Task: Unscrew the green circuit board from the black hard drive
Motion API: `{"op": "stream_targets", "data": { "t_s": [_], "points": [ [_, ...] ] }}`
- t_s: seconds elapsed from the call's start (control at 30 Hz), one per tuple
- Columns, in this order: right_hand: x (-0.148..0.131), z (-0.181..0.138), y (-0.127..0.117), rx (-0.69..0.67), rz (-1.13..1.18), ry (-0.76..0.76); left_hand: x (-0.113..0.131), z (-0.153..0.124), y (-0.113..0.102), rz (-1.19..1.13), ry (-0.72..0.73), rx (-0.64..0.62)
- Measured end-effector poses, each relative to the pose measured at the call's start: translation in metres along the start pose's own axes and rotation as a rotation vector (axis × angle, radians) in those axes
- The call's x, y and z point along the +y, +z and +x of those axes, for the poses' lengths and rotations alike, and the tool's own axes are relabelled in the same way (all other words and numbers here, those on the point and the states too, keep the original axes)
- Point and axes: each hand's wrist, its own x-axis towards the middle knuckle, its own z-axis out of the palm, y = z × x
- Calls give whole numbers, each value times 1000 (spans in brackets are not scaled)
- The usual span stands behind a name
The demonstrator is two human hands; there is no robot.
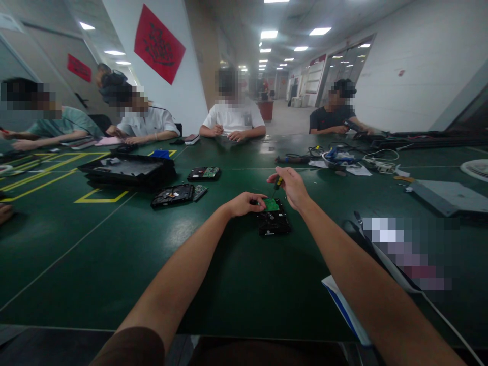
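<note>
A black hard drive (273, 223) lies on the dark green table (114, 254) in front of me, with a green circuit board (271, 204) on its far end. My left hand (244, 203) rests at the board's left edge, fingers pinching or steadying it. My right hand (292, 185) grips a small screwdriver (277, 184) with a yellow-black handle, its tip pointing down at the board's far right corner.
Two more hard drives (173, 195) (204, 174) and a black tray (127, 170) lie to the left. Cables and tools (339, 157) sit to the far right, a grey metal panel (450, 195) further right, papers (343, 300) near my right arm. Several people sit around the table.
</note>
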Motion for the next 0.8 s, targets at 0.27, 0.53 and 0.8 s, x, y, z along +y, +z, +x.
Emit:
{"op": "stream_targets", "data": {
  "t_s": [0.27, 0.53, 0.8],
  "points": [
    [0, 2, -1, 11, 12, -18, -3, 1, 0, -14, 7, 2],
    [2, 3, -2, 10, 82, 5, -4, 1, 1, -46, -2, 9],
    [3, 6, -2, 71, 27, -10, 4, -1, 1, -14, -6, 11]
  ]
}}
